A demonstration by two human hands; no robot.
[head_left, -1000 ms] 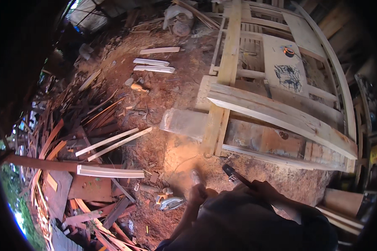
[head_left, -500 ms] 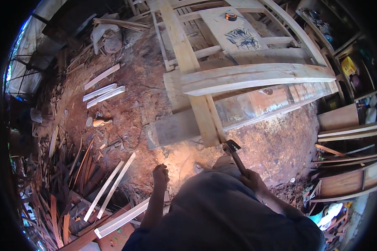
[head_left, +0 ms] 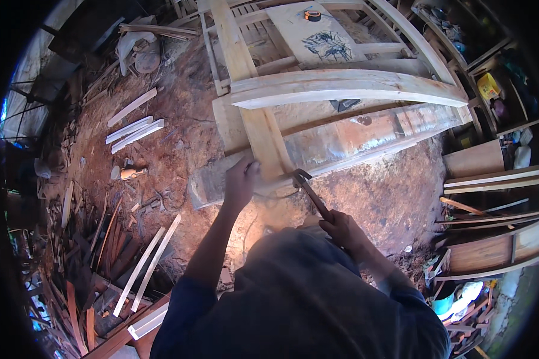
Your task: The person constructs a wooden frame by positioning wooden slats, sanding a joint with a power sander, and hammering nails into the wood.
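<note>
My right hand (head_left: 344, 232) grips the wooden handle of a claw hammer (head_left: 317, 201). The hammer's dark head is beside the near right corner of a long pale plank (head_left: 260, 116). At the left edge of that plank's near end is my left hand (head_left: 241, 182), its fingers curled together and slightly blurred. Whatever it may hold is hidden. The plank runs away from me, passing under a thick pale beam (head_left: 347, 84) that lies crosswise. Below both, a wide stained board (head_left: 353, 136) stretches from left to right.
Nails in a dark heap (head_left: 327, 46) and an orange-black tape measure (head_left: 312, 15) lie on a panel beyond the beam. On the dirt floor to the left are white strips (head_left: 139, 134) and an orange tool (head_left: 130, 173). Scrap wood (head_left: 81, 287) is piled lower left; shelves (head_left: 491, 179) stand right.
My left hand has risen forward from beside my body to the plank's near end. My right hand still holds the hammer near the plank's corner. The whole view has shifted slightly.
</note>
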